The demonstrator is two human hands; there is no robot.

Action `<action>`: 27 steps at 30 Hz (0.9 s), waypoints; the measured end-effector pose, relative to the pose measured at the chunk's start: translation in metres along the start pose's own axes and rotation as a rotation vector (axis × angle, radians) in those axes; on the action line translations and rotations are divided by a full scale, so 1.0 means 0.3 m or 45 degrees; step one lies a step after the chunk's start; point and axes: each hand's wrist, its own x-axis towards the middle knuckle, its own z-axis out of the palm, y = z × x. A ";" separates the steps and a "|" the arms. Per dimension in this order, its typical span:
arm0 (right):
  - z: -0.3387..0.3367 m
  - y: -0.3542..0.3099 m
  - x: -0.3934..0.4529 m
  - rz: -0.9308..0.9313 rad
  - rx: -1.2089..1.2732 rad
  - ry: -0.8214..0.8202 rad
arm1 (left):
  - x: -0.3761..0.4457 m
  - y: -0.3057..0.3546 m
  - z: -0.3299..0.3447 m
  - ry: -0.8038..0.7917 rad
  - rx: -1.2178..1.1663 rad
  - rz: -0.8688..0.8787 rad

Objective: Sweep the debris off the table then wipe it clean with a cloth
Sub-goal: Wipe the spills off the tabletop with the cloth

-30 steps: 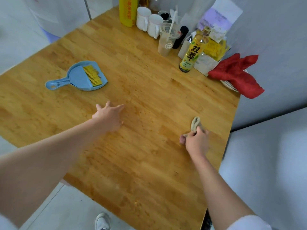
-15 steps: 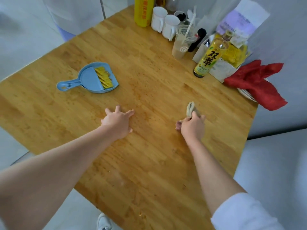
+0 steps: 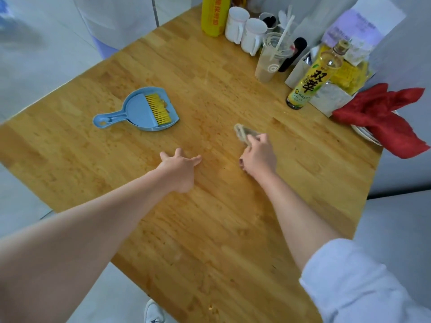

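The wiping step is judged to be in hand: a small bunched cloth (image 3: 243, 134) is pinched under the fingers of the right hand (image 3: 258, 155) and pressed onto the wooden surface (image 3: 210, 229) near its middle. The left hand (image 3: 180, 170) is laid flat on the surface just beside it, fingers spread, holding nothing, apparently as a brace. The sweeping seems to be done, since the brush (image 3: 156, 109) is seen resting inside the dustpan (image 3: 137, 113), set down well apart to the left. A few small specks can be made out near the front edge, though what they are cannot be told. For the next move, the cloth would need to be drawn across the unwiped stretches with steady pressure, and kept clear of the bottle (image 3: 312, 78) and cup (image 3: 268, 64) crowded at the far edge.
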 end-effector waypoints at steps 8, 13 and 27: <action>-0.019 0.033 -0.556 -0.788 0.046 -0.748 | -0.009 0.006 -0.045 -0.095 0.285 0.064; -0.131 0.331 -0.350 0.529 0.030 0.121 | 0.014 0.009 -0.001 -0.058 0.294 0.070; -0.166 0.498 -0.754 0.619 0.084 0.150 | -0.089 0.076 0.088 0.102 0.084 0.028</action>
